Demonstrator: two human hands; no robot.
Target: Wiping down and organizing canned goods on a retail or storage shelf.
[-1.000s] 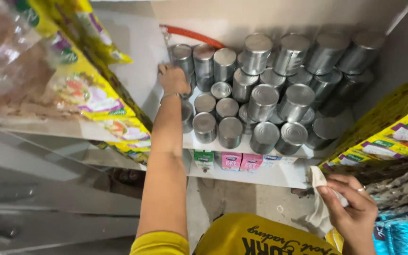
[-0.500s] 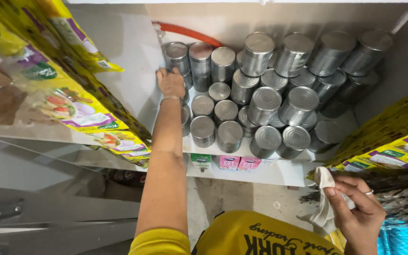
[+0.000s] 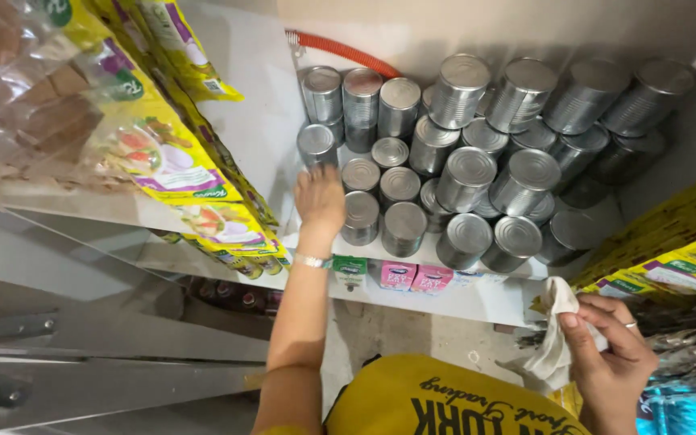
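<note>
Shelf (image 3: 453,294), white, with small coloured price tags (image 3: 400,276) along its front edge.

Tin cans (image 3: 465,177): unlabelled, silver, ribbed sides, flat lids. Stacked in several tiers from the shelf's front edge to its back, filling it from the left wall to the right side. Upper tiers stand at the rear; single low cans sit along the front edge.

Left hand (image 3: 321,200): arm stretched up over the shelf's front edge at its left end. Palm down, fingers loosely spread, holding nothing. It rests at the left front corner of the shelf, just beside a front-row can (image 3: 361,217) and below a can (image 3: 316,145) against the left wall. Whether the fingertips touch a can cannot be told. A thin bracelet (image 3: 312,261) circles the wrist.

Right hand (image 3: 606,354): low, below the shelf's right end, well apart from the cans. Fingers closed around a crumpled white cloth (image 3: 553,342), which hangs down from the grip. A ring shows on one finger.

Surroundings: orange hose (image 3: 344,52) along the back wall above the cans. Yellow packets (image 3: 163,153) in hanging rows left of the shelf. Yellow cartons (image 3: 670,258) at the right. Yellow shirt (image 3: 453,403) at the bottom.
</note>
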